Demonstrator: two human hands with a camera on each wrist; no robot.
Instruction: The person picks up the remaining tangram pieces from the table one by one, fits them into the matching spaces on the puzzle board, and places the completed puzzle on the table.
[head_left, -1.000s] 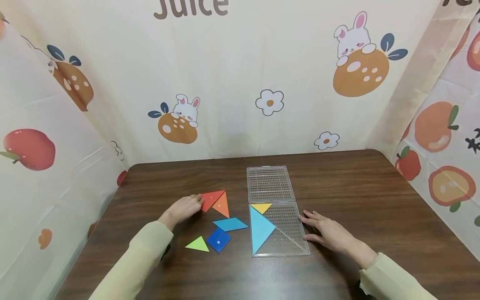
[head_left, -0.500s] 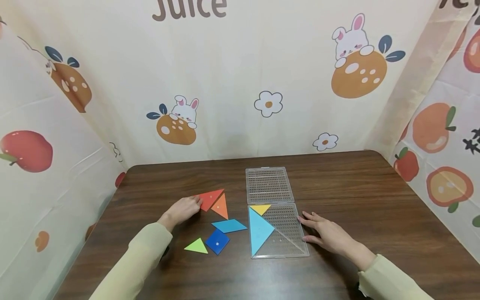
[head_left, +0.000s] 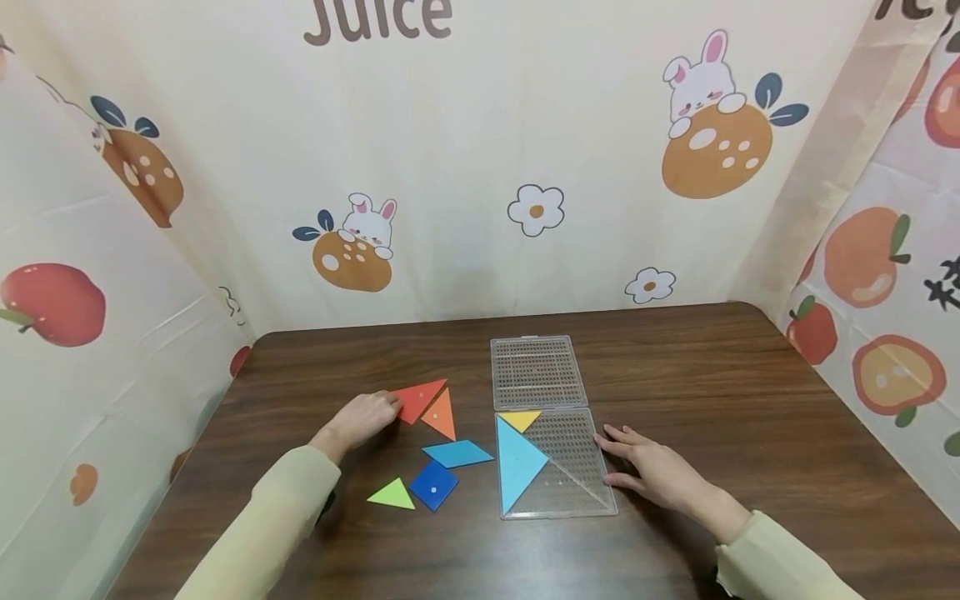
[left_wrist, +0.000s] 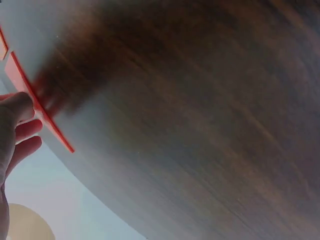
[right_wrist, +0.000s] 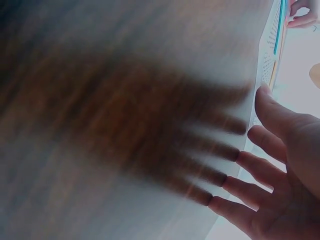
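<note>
My left hand (head_left: 364, 419) pinches the left end of a red triangular tangram piece (head_left: 417, 398). In the left wrist view, the thumb and fingertips meet at the long edge of this red piece (left_wrist: 20, 80). An orange triangle (head_left: 442, 414) lies close beside it. On the right, my right hand (head_left: 656, 469) has its fingers spread, with fingertips at the right edge of an opened clear plastic case (head_left: 570, 437). A large light-blue triangle (head_left: 520, 463) and a small yellow triangle (head_left: 519, 419) lie in the near half of that case.
Between the left arm and the case lie a blue parallelogram (head_left: 457, 453), a dark-blue square (head_left: 433, 486) and a light-green triangle (head_left: 392, 494). The case's far half (head_left: 537, 372) lies flat behind. Printed curtains (head_left: 465, 167) stand around the brown table (head_left: 675, 358).
The red triangle has shifted slightly away from the orange one, and a thin gap now shows between them. My right hand has stayed at the case's edge.
</note>
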